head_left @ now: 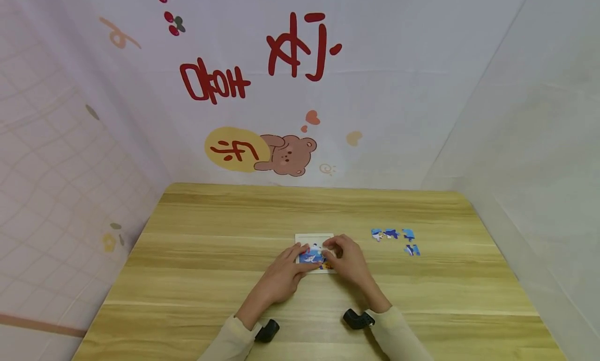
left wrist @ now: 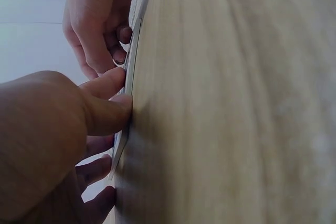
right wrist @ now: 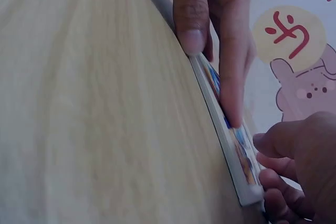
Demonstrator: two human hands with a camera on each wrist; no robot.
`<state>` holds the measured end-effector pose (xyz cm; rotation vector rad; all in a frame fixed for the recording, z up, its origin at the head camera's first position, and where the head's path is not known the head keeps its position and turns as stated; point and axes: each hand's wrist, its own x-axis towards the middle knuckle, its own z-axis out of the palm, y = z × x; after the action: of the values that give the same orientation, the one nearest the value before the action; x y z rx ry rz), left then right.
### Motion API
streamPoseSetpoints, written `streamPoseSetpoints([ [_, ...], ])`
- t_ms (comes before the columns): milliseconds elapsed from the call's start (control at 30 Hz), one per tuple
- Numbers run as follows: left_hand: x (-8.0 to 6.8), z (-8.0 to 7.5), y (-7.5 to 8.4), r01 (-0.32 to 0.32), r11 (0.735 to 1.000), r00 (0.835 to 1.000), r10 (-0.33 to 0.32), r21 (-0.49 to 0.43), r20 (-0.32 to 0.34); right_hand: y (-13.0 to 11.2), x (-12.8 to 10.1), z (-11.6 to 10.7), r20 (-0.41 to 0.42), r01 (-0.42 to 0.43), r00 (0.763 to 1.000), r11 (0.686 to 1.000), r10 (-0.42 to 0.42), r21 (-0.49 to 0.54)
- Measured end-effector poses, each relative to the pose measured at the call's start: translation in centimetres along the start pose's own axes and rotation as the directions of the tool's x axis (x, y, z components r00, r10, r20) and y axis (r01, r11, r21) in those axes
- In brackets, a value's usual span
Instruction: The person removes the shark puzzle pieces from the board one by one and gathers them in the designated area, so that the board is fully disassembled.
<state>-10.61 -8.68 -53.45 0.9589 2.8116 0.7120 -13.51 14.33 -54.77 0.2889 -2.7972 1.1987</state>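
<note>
A small white-framed puzzle board (head_left: 313,239) with a blue picture lies flat on the wooden table (head_left: 211,257). My left hand (head_left: 302,259) rests on its near left part, fingers stretched over the picture, and its thumb (left wrist: 107,115) presses against the board's edge (left wrist: 131,72). My right hand (head_left: 330,250) covers the right side. In the right wrist view its thumb (right wrist: 191,24) sits at the board's rim (right wrist: 226,150) while a straight finger (right wrist: 231,82) presses down on the picture. Whether a piece lies under that finger is hidden.
Several loose blue puzzle pieces (head_left: 392,234) lie on the table to the right of the board, one (head_left: 412,250) a little nearer. Cloth walls with a bear print (head_left: 288,155) close in the back and both sides.
</note>
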Motion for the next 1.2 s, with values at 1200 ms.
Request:
streamPoseSetpoints([
  [1200, -0.17, -0.23, 0.18, 0.01, 0.999, 1.0, -0.011, -0.035, 0.0, -0.63, -0.57, 0.85, -0.047, -0.06, 0.996, 0.967, 0.074, 0.249],
])
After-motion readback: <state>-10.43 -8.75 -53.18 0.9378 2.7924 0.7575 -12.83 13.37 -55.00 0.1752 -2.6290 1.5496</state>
